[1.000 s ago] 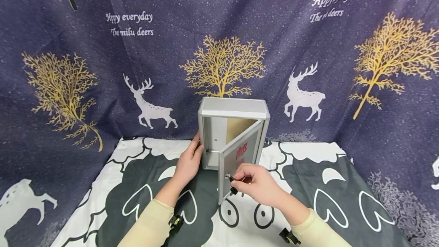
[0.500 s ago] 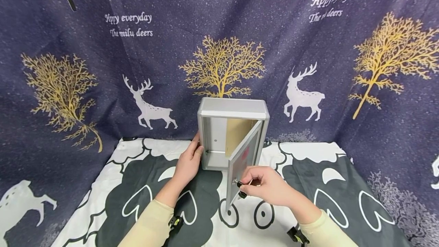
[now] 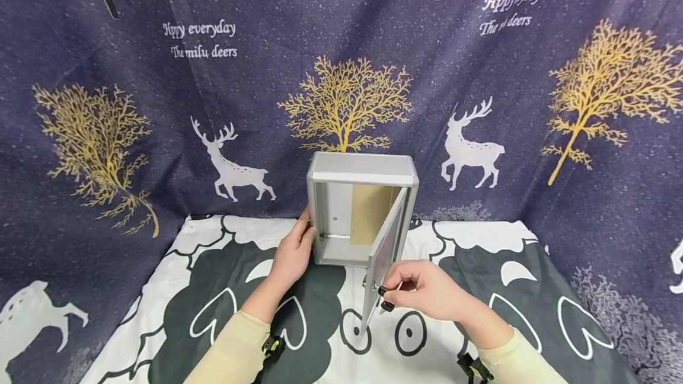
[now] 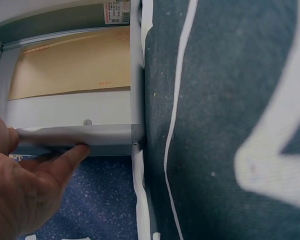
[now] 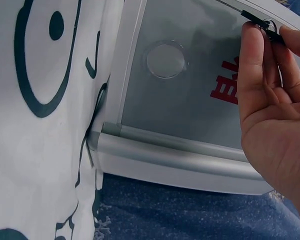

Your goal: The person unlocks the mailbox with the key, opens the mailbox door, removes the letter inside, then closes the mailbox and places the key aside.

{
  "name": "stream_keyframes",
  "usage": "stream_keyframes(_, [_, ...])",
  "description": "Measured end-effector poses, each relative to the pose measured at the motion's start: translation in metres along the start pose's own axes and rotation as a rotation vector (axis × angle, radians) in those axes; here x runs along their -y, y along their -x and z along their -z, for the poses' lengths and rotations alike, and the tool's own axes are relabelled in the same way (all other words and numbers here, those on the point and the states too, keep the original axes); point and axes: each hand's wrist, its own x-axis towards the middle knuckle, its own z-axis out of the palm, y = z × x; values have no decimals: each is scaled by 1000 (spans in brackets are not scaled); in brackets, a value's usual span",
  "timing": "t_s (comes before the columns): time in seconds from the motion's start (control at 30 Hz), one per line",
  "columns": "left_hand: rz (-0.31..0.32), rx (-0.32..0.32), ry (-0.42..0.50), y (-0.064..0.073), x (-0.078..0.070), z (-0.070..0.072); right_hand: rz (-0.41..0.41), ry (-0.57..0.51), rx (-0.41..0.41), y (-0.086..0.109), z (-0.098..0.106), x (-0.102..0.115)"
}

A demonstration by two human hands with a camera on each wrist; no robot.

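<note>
A grey metal mailbox [image 3: 363,166] stands upright by the backdrop, its door [image 3: 385,248] swung out on the right side. Inside it leans a brown paper envelope [image 3: 367,212], also plain in the left wrist view. My left hand [image 3: 292,250] grips the mailbox's left side wall, thumb near the front edge and fingers along the outside. At the door's lock, my right hand [image 3: 424,290] pinches a black-headed key [image 3: 383,291] between thumb and fingers. Another black key [image 3: 388,306] hangs just below. Red lettering [image 5: 226,84] shows on the door's outer face in the right wrist view.
A black-and-white patterned cloth [image 3: 341,366] covers the table. Behind the mailbox hangs a dark blue backdrop [image 3: 363,28] with printed deer and trees. A printed label [image 4: 117,13] is stuck on the mailbox's inside wall.
The door has swung wider, its free edge moving right and toward me with my right hand on the key. More of the envelope shows. My left hand stays in place.
</note>
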Motion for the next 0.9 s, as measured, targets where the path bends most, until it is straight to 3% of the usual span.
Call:
stream_keyframes(0.63, [14, -3, 10, 1, -1, -1, -43, 18, -2, 19, 16, 1])
stream_keyframes(0.9, [7, -11, -6, 0, 0, -1, -23, 7, 0, 28, 25, -1])
